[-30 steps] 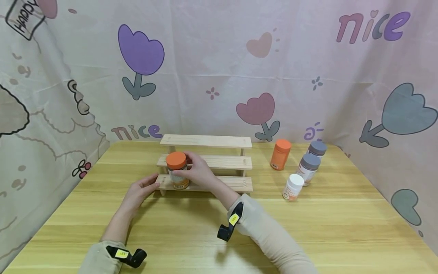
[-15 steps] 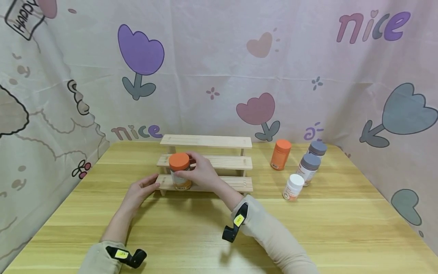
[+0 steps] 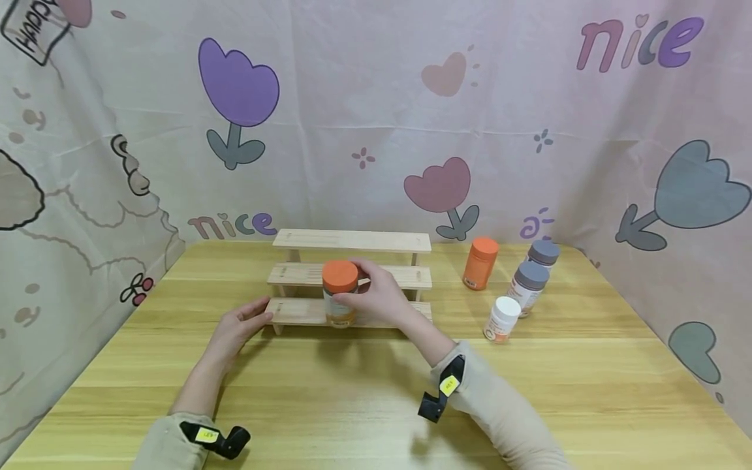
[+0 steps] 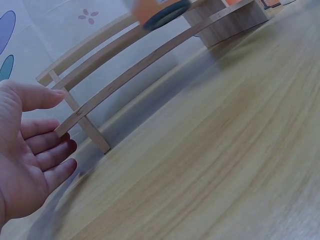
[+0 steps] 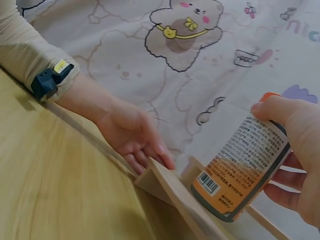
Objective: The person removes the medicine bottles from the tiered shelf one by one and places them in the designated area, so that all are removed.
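Note:
My right hand point(image 3: 378, 294) grips a supplement bottle point(image 3: 339, 281) with an orange lid by its side, thumb near the lid in the right wrist view. The bottle's label and barcode point(image 5: 208, 184) show there. It hovers over the lowest board of a three-tier wooden shelf point(image 3: 299, 312), left of the board's middle; its dark underside point(image 4: 167, 15) is visible in the left wrist view. My left hand point(image 3: 237, 329) touches the left end of that lowest board with relaxed fingers, the thumb point(image 4: 47, 96) standing apart above it.
Right of the shelf stand an orange bottle point(image 3: 480, 264), two grey-lidded bottles, the front one point(image 3: 527, 287) partly covering the rear one point(image 3: 543, 253), and a small white bottle point(image 3: 502, 320). A printed cloth point(image 3: 352, 98) hangs behind the wooden table point(image 3: 329, 405).
My right hand has carried the orange-lidded bottle rightward along the lowest board, from near its left end toward the middle. The left hand stays at the shelf's end.

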{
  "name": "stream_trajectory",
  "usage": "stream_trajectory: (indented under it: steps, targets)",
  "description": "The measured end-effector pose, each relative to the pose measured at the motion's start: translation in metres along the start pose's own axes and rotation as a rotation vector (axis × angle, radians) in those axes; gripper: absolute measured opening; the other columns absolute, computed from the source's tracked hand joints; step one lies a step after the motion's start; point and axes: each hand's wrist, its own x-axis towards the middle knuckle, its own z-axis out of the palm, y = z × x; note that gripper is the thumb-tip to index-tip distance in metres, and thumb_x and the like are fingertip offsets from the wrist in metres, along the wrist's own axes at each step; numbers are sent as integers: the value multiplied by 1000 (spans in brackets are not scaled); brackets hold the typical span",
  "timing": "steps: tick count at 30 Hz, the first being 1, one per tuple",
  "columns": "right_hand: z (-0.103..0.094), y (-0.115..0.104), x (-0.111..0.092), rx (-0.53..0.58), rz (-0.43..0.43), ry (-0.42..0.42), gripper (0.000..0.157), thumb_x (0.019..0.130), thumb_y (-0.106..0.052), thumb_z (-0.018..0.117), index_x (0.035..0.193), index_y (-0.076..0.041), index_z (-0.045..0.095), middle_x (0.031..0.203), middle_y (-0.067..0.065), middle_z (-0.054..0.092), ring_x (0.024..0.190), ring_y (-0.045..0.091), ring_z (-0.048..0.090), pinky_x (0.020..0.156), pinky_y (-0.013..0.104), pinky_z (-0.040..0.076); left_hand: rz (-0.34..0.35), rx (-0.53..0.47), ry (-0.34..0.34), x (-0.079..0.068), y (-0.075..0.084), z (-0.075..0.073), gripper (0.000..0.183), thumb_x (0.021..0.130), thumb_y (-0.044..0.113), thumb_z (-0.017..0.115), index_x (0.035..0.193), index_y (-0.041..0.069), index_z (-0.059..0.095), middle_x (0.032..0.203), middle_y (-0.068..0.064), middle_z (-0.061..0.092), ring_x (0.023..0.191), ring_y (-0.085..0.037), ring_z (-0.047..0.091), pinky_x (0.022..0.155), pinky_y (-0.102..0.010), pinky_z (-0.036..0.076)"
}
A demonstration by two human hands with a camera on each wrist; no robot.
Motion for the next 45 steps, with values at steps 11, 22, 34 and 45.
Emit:
stream_trajectory:
  steps: [11,22,34,45]
  targets:
    - [-36,10,-19,22,0,23,57,76,-13,77,126,-8,52,110,7,60,92,26,59,77,35,52,-7,27,11,-1,2,-1,63,94,27,55,143,-4,29,147,-19,28,135,-29,23,104,-29,30]
    - [-67,17,-44,-1,28,22,57,77,-11,75,127,-3,51,113,11,59,95,23,58,80,34,51,-11,43,6,2,2,-1,65,94,29,56,144,-2,28,146,-19,28,135,-30,24,106,-41,27]
    - [-102,21,-73,-95,34,96,56,75,-11,78,124,-5,53,111,10,61,94,22,60,79,39,52,-2,31,16,1,2,-1,63,94,28,56,142,-4,30,145,-20,30,134,-30,25,90,-10,35]
    - [-144,23,-97,-133,53,209,52,78,-7,73,125,-1,50,114,14,59,95,11,57,79,24,49,-9,31,22,2,-1,0,64,93,28,57,142,-3,31,146,-19,30,135,-29,25,93,-13,35]
